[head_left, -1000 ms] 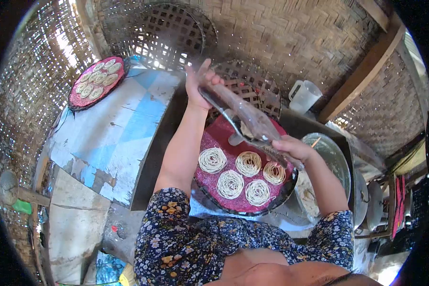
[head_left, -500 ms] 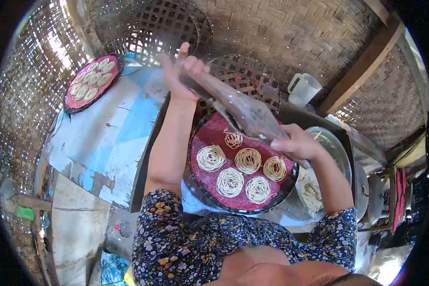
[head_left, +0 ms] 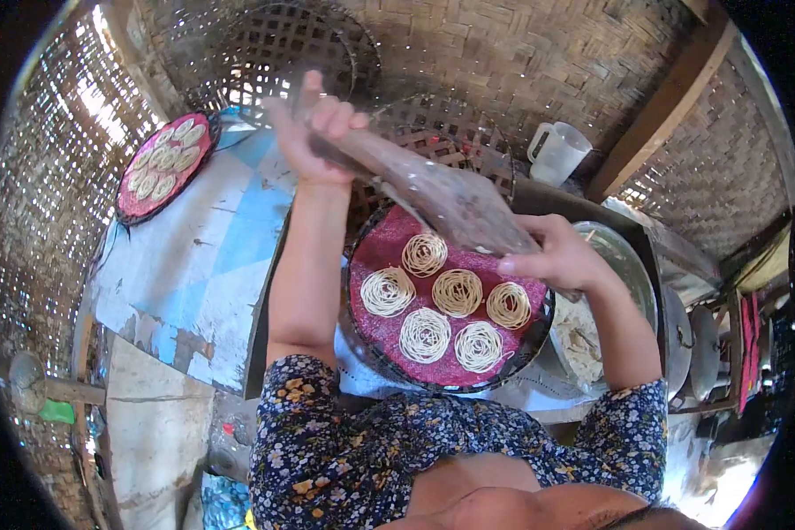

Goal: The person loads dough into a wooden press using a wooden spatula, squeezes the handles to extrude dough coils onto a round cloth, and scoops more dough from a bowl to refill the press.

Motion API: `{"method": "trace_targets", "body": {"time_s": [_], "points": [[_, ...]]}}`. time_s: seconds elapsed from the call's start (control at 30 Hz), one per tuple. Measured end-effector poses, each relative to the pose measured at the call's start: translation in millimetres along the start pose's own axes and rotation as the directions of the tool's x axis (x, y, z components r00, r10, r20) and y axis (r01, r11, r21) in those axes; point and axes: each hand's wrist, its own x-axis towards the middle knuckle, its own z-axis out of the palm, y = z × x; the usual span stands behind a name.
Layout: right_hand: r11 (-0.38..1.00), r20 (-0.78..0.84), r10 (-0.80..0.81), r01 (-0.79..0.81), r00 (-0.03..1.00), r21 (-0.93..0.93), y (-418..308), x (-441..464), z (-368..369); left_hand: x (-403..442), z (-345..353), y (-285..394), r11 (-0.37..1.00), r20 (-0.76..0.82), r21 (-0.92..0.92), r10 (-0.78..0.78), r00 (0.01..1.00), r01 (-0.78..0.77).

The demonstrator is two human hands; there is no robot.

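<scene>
My left hand (head_left: 322, 132) is closed round the far end of a long wooden dough press (head_left: 446, 194), somewhat blurred by motion. Its near end is gripped by my right hand (head_left: 561, 254), thumb along the side. The press is held slanted above a round tray (head_left: 450, 386) lined with pink cloth. Several coiled noodle nests lie on that cloth, among them a pale one (head_left: 425, 336) at the front and a yellower one (head_left: 457, 293) in the middle. One noodle nest (head_left: 425, 255) sits just under the press. The underside of the press is hidden.
A bowl of pale dough (head_left: 579, 340) stands right of the tray, partly behind my right arm. A clear plastic jug (head_left: 559, 155) is at the back right. Another pink-lined tray (head_left: 170, 166) of coils rests on the worn blue-white table (head_left: 212, 238) at left.
The press and both hands have shifted slightly left. The noodle nest beneath the press has grown from a small coil into a fuller, wider one.
</scene>
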Motion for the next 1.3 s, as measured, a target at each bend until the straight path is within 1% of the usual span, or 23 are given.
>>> {"method": "trace_targets", "body": {"time_s": [0.13, 0.17, 0.27, 0.33, 0.37, 0.47, 0.5, 0.53, 0.57, 0.6, 0.63, 0.67, 0.73, 0.8, 0.83, 0.9, 0.93, 1.03, 1.1, 1.17, 1.2, 1.27, 1.3], "points": [[0.997, 0.082, -0.007, 0.000, 0.997, 0.084, 5, -1, 10, -11, 5, 11, 0.998, -0.023, 0.057, -0.030, 0.999, 0.032], [0.998, 0.101, -0.005, -0.001, 0.995, 0.059, 4, -5, 9, -17, 7, 9, 0.997, -0.039, 0.063, -0.039, 0.998, 0.042], [0.985, 0.149, 0.130, -0.145, 0.980, 0.093, 6, -17, 7, -27, 9, -5, 0.996, -0.082, 0.072, -0.054, 0.995, 0.060], [0.982, 0.129, 0.148, -0.161, 0.981, 0.096, 14, -24, 5, -32, 1, -17, 0.996, -0.103, 0.063, -0.064, 0.993, 0.071], [0.980, 0.128, 0.150, -0.165, 0.980, 0.114, 20, -26, 4, -33, -5, -23, 0.997, -0.054, 0.016, -0.081, 0.995, 0.082], [0.981, 0.111, 0.145, -0.157, 0.983, 0.115, 28, -28, 1, -33, -8, -38, 0.964, -0.111, -0.203, -0.197, 0.974, 0.172], [0.982, 0.100, 0.143, -0.154, 0.985, 0.109, 30, -29, 1, -33, -11, -46, 0.969, -0.140, -0.089, -0.241, 0.960, 0.230], [0.981, 0.087, 0.148, -0.157, 0.985, 0.113, 33, -28, 1, -34, -31, -52, 0.897, -0.052, -0.062, -0.441, 0.896, 0.438], [0.980, 0.073, 0.152, -0.160, 0.986, 0.117, 36, -27, 2, -35, -50, -58, 0.781, 0.030, -0.015, -0.623, 0.782, 0.624], [0.979, 0.059, 0.157, -0.163, 0.986, 0.123, 38, -26, 3, -40, -54, -66, 0.707, -0.109, 0.197, -0.673, 0.732, 0.680], [0.980, 0.053, 0.150, -0.156, 0.987, 0.127, 38, -26, 4, -51, -54, -77, 0.578, -0.256, 0.385, -0.682, 0.685, 0.719], [0.980, 0.046, 0.144, -0.149, 0.989, 0.130, 39, -25, 5, -64, -52, -89, 0.405, -0.401, 0.537, -0.649, 0.646, 0.740], [0.981, 0.027, 0.120, -0.123, 0.992, 0.149, 41, -25, 5, -80, -47, -104, -0.024, -0.644, 0.691, -0.475, 0.599, 0.723], [0.981, 0.000, 0.085, -0.083, 0.996, 0.176, 47, -23, 7, -79, -46, -105, -0.041, -0.708, 0.607, -0.481, 0.516, 0.794], [0.978, -0.002, 0.108, -0.106, 0.994, 0.178, 47, -23, 6, -78, -46, -105, -0.049, -0.736, 0.564, -0.483, 0.475, 0.825], [0.972, -0.006, 0.153, -0.150, 0.988, 0.179, 47, -24, 5, -82, -50, -105, -0.014, -0.707, 0.572, -0.516, 0.485, 0.820], [0.977, -0.040, 0.137, -0.128, 0.990, 0.172, 49, -23, 5, -84, -55, -105, 0.005, -0.691, 0.577, -0.531, 0.491, 0.817], [0.984, -0.120, 0.117, -0.098, 0.986, 0.151, 60, -22, 2, -85, -92, -103, -0.133, -0.680, 0.609, -0.595, 0.428, 0.782], [0.982, -0.148, 0.143, -0.121, 0.979, 0.148, 65, -22, -1, -83, -80, -101, -0.359, -0.707, 0.704, -0.435, 0.557, 0.613], [0.980, -0.175, 0.107, -0.074, 0.979, 0.183, 71, -23, -2, -84, -66, -101, -0.592, -0.656, 0.700, -0.315, 0.685, 0.399], [0.979, -0.189, 0.089, -0.051, 0.978, 0.200, 72, -24, -2, -84, -66, -98, -0.672, -0.606, 0.688, -0.325, 0.726, 0.274], [0.951, -0.149, 0.171, -0.123, 0.974, 0.285, 64, -30, -3, -84, -68, -89, -0.793, -0.499, 0.609, -0.365, 0.786, 0.018], [0.932, -0.127, 0.210, -0.159, 0.969, 0.326, 61, -33, -3, -76, -50, -87, -0.865, -0.513, 0.500, -0.323, 0.795, -0.029]]}}
